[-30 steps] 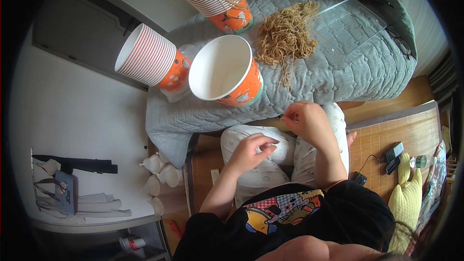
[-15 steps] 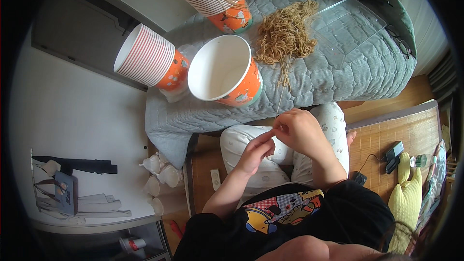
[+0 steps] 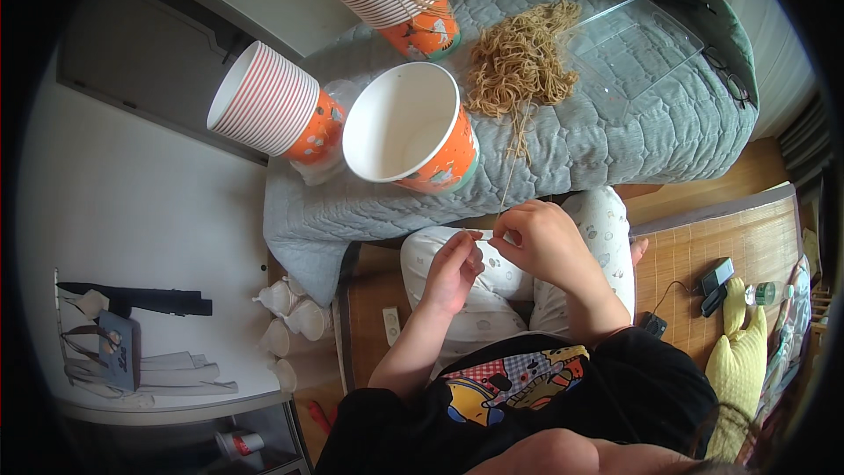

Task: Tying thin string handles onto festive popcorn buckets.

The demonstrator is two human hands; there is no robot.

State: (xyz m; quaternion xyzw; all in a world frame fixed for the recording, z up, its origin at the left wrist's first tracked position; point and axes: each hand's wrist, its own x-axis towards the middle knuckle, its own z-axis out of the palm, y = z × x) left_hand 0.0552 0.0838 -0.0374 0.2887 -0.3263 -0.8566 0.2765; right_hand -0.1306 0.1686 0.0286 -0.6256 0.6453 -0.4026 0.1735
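Over my lap in white patterned trousers [image 3: 475,299], both hands are pinched close to a thin tan string [image 3: 509,180]. It runs down from a loose, tangled pile of string [image 3: 519,66] on the quilt to the fingers of my right hand [image 3: 545,242], closed on it. My left hand [image 3: 451,274], just beside it, has thumb and fingers pressed together, seemingly on the string's end; that part is too fine to make out. Beyond my hands a large orange paper bucket [image 3: 444,161] with a white inside tilts toward me.
Two stacks of similar orange buckets stand behind, one at left [image 3: 268,105] and one farther back [image 3: 420,33] draped with strands. A clear plastic tray [image 3: 637,53] and glasses [image 3: 737,88] lie on the quilted bed [image 3: 607,145]. White cups [image 3: 308,321] sit lower left; a yellow cushion [image 3: 737,369] lies right.
My hands have come slightly apart. The left has drawn back to the left with fingertips raised, while the right stays nearly in place on the string.
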